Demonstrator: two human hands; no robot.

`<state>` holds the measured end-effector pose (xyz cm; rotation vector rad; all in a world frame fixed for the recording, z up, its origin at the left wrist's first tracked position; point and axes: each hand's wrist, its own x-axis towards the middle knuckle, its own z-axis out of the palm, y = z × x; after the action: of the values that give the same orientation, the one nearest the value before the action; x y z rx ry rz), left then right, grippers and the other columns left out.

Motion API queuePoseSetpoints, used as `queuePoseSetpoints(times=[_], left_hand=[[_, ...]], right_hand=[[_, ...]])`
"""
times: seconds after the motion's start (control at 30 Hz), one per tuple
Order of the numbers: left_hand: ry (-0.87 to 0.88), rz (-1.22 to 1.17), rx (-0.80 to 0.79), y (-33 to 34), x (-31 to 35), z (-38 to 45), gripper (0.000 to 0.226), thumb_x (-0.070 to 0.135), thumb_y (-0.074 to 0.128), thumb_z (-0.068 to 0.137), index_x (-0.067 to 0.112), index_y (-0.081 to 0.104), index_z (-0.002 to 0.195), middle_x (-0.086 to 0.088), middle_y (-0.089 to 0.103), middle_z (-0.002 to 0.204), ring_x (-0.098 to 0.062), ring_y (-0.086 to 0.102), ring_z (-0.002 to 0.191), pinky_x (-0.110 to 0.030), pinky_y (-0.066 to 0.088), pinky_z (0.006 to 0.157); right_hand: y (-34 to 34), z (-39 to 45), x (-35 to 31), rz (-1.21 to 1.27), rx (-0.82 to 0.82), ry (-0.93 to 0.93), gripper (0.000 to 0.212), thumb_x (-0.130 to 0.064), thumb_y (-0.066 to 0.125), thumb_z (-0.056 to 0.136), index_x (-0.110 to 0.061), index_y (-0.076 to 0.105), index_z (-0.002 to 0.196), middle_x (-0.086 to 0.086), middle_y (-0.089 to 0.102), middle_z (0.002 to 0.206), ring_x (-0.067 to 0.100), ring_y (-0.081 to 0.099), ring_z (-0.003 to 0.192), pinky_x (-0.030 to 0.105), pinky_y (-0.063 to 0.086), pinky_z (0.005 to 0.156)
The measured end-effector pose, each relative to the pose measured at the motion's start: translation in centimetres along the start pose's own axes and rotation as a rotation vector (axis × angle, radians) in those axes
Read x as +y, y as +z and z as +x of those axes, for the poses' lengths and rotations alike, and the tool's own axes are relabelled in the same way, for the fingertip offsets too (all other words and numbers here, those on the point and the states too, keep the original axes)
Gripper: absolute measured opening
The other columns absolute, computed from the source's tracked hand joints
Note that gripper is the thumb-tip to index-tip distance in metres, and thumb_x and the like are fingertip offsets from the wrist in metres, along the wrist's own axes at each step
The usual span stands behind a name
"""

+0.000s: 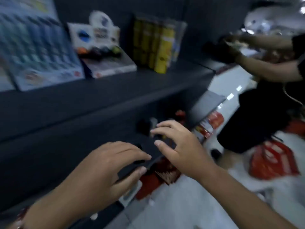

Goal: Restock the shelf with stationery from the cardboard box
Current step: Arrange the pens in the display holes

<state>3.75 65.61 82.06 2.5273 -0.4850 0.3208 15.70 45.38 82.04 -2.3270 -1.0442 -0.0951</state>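
The whole view is smeared by motion, so fine detail cannot be read. On the upper board of the dark shelf (105, 90), a white display carton (105, 63) is seen near the front edge with small round dark, orange and green items in its tray. Just beside it, a clear holder (158, 45) is packed with upright yellow tubes. At the left end a tall blue-and-white display box (41, 52) is stood. Lower down, both hands are held over the front edge of a lower board: the left hand (102, 171) with fingers curled around a flat black piece — what it is cannot be told. The right hand (181, 146) is spread, its grip wide, with nothing in it. Red packs (165, 174) are seen below, by the white floor (181, 204).
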Motion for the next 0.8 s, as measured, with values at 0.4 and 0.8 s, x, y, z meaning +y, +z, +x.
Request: queuePoseSetpoints(times=[0.4,0.8], left_hand=[[0.109,-0.296,-0.74,37.7,23.1,3.3,0.027,0.041,0.057,0.096,0.04,0.06,0.123,0.028,0.056,0.115,0.01,0.052,0.108,-0.015,0.042,0.092],[0.197,-0.228,-1.12,72.0,32.0,7.9,0.038,0.038,0.056,0.096,0.029,0.057,0.132,0.011,0.057,0.127,-0.012,0.056,0.11,-0.029,0.047,0.09]], right_hand=[[-5.9,-50.4,16.6,0.157,-0.029,1.07,0.019,-0.013,0.063,0.092,-0.021,0.07,0.108,-0.022,0.053,0.092,-0.006,0.057,0.092,-0.001,0.035,0.073],[2.8,-71.1,35.8,0.213,0.096,1.573,0.036,-0.025,0.061,0.092,-0.029,0.06,0.128,-0.011,0.058,0.122,0.006,0.057,0.102,0.026,0.05,0.086]])
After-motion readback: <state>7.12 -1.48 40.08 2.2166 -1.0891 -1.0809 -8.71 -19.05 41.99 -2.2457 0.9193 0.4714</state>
